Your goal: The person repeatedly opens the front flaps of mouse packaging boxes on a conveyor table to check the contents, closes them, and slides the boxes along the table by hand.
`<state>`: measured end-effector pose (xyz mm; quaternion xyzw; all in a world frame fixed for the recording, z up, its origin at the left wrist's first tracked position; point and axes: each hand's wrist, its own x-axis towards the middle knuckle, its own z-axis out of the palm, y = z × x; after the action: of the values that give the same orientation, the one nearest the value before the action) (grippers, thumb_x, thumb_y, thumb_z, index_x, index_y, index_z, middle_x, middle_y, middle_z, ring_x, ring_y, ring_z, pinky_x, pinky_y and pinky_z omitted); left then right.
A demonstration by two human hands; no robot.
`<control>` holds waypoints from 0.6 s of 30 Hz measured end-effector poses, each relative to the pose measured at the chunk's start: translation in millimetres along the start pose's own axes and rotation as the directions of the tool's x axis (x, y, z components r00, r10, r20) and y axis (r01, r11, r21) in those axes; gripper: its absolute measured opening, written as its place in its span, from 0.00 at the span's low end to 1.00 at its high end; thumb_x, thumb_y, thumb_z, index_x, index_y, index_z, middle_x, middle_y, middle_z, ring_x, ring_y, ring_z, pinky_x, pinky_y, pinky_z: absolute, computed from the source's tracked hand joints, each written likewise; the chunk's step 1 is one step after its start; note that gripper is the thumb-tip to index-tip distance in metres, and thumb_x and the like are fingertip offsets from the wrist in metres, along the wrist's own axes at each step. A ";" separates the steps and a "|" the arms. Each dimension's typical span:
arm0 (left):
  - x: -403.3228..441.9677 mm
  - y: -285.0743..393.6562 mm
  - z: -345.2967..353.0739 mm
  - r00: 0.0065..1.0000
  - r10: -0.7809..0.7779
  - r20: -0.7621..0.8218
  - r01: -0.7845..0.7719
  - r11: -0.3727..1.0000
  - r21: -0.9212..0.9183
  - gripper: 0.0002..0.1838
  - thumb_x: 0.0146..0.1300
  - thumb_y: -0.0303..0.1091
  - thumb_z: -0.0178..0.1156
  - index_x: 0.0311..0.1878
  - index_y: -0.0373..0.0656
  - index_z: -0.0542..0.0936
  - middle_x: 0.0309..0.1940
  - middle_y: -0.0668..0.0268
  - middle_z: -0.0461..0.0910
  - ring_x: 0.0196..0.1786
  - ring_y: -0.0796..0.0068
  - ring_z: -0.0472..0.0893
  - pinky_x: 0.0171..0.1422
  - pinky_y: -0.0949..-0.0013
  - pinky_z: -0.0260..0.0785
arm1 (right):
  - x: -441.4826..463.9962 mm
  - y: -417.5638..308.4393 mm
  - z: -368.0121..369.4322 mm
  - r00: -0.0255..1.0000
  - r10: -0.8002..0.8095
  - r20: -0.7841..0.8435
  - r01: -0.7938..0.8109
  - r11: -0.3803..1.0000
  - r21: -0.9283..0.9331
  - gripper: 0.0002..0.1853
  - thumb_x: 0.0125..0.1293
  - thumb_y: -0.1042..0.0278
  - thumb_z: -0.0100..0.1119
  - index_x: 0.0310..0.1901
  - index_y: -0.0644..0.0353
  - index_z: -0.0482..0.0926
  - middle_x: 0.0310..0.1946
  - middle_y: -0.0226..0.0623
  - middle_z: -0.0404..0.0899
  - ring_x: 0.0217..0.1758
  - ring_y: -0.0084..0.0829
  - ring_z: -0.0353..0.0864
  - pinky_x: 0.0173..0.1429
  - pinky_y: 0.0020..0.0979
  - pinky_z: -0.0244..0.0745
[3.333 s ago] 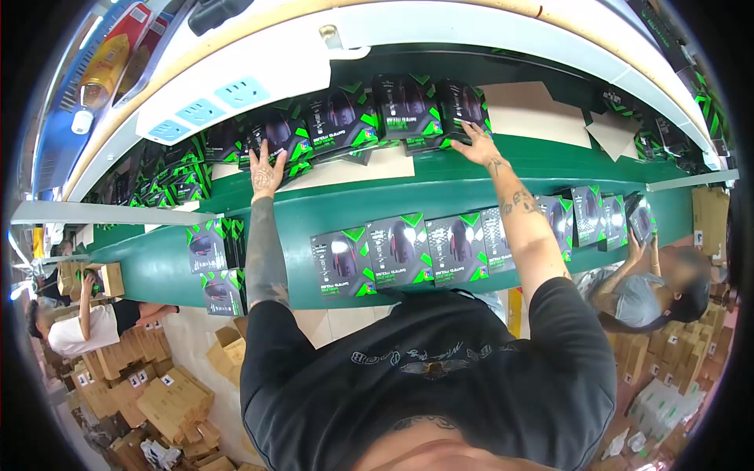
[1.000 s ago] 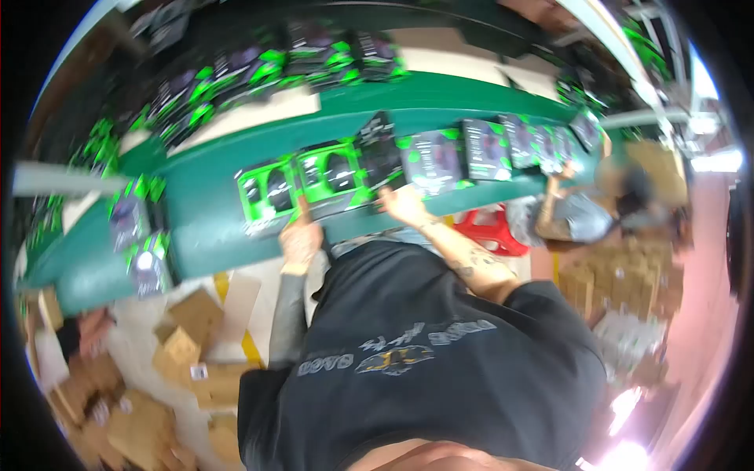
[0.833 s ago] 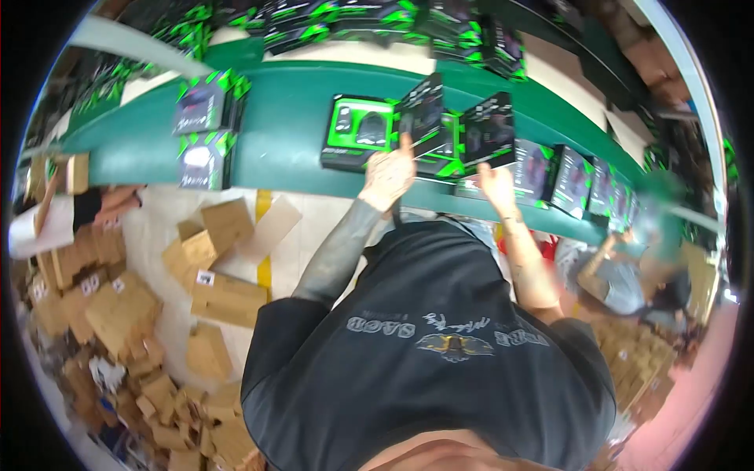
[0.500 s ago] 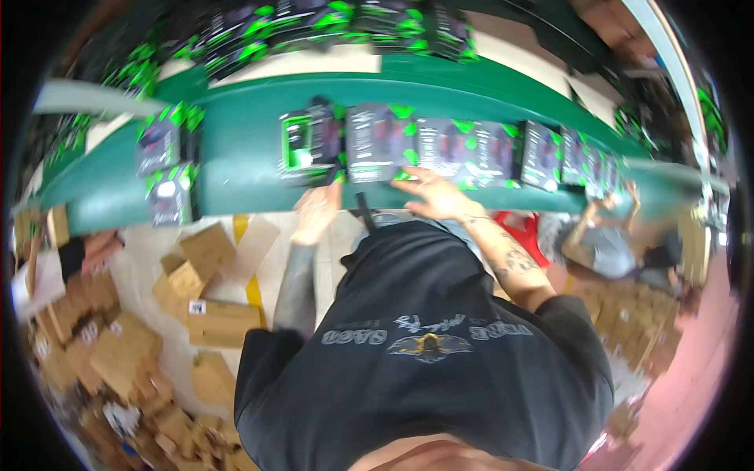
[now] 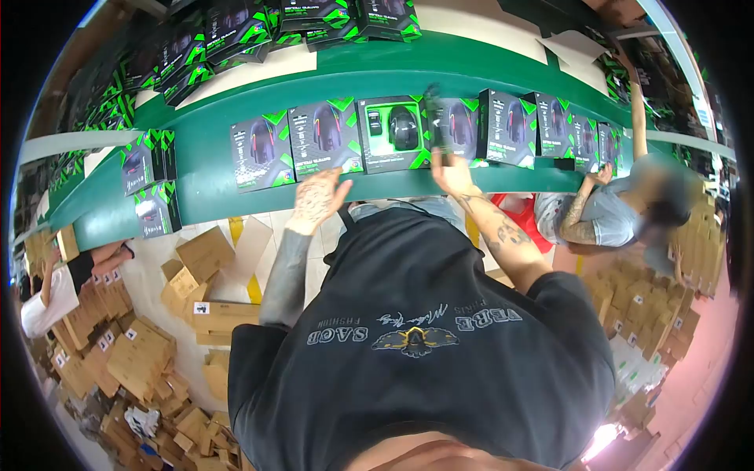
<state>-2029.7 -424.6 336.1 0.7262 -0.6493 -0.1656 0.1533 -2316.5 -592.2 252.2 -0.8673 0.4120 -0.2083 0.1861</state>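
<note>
Several black and green mouse boxes stand in a row on the green bench. My left hand rests at the front edge of a closed box, thumb apart from the fingers. To its left lies another closed box. My right hand grips the raised lid of an open box, its fingers closed on the lid's lower edge. Inside that box a black mouse sits in a green tray. Beyond the lid is a further closed box, partly hidden by it.
Stacked mouse boxes fill the back shelf. Two boxes stand at the bench's left. A co-worker reaches to the bench at right, beside a red stool; another person is at far left. Cartons cover the floor.
The two boxes at the left of the row, open earlier, are now closed. My right hand has moved right along the row and raised the lid of another box.
</note>
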 end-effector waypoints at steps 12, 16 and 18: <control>63.5 150.7 90.8 0.885 0.373 0.280 -0.343 0.927 -0.151 0.21 0.65 0.49 0.57 0.50 0.41 0.80 0.45 0.55 0.83 0.49 0.56 0.83 0.55 0.56 0.75 | 33.3 16.0 -46.7 0.789 0.412 0.456 -0.600 0.355 0.717 0.22 0.74 0.52 0.51 0.46 0.69 0.80 0.36 0.48 0.86 0.33 0.36 0.89 0.38 0.33 0.83; 79.9 153.3 133.8 0.827 0.244 0.506 -0.199 0.970 -0.142 0.29 0.63 0.49 0.60 0.59 0.36 0.74 0.53 0.47 0.79 0.57 0.50 0.79 0.64 0.53 0.70 | 14.1 28.8 -68.3 0.828 -0.216 0.518 -0.118 0.835 0.538 0.27 0.66 0.57 0.61 0.66 0.50 0.73 0.65 0.50 0.71 0.68 0.50 0.71 0.71 0.45 0.66; 82.5 160.6 156.8 0.903 0.246 0.353 -0.204 0.967 -0.152 0.33 0.61 0.48 0.62 0.62 0.33 0.72 0.57 0.43 0.75 0.61 0.46 0.75 0.67 0.52 0.67 | 8.7 44.0 -86.8 0.866 -0.289 0.408 0.156 0.931 0.330 0.30 0.62 0.60 0.62 0.67 0.45 0.72 0.71 0.50 0.64 0.75 0.50 0.61 0.75 0.47 0.59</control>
<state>-2233.5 -525.4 262.1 0.5926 -0.7357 -0.3162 0.0870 -2384.2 -638.2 305.5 -0.8975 0.2193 -0.0798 0.3742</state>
